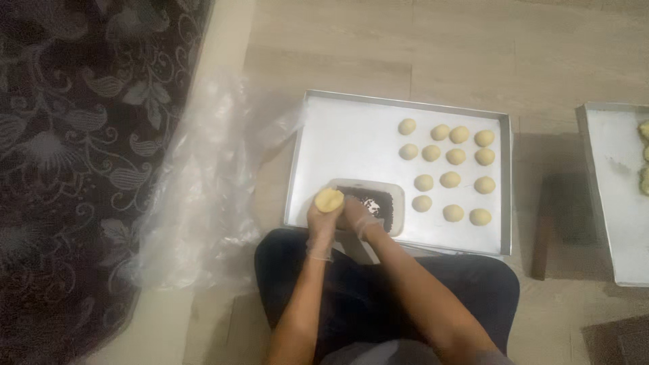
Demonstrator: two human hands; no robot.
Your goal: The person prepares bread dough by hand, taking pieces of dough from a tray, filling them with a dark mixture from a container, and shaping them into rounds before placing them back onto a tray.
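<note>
Item one: my left hand (323, 217), in a thin clear glove, is closed around a pale yellow dough ball (329, 199), which it holds up at its fingertips just above the near left corner of the baking tray (351, 128).

Item two: my right hand (357, 215), also gloved, reaches into the small rectangular container (397, 203) of dark sprinkles. Its fingers are bent down into the contents; I cannot tell whether they pinch anything.

Item three: the container sits on the tray at its near edge, just right of the held ball.

Item four: thirteen shaped dough balls (450, 179) lie in loose rows on the right half of the tray, apart from one another.

Item five: the tray rests on a wooden floor (460, 47), close against my knees.

Item six: a crumpled clear plastic sheet (203, 203) lies left of the tray, beside a dark patterned rug (74, 149).

Item seven: a second tray (618, 203) lies at the right edge, partly out of view.
</note>
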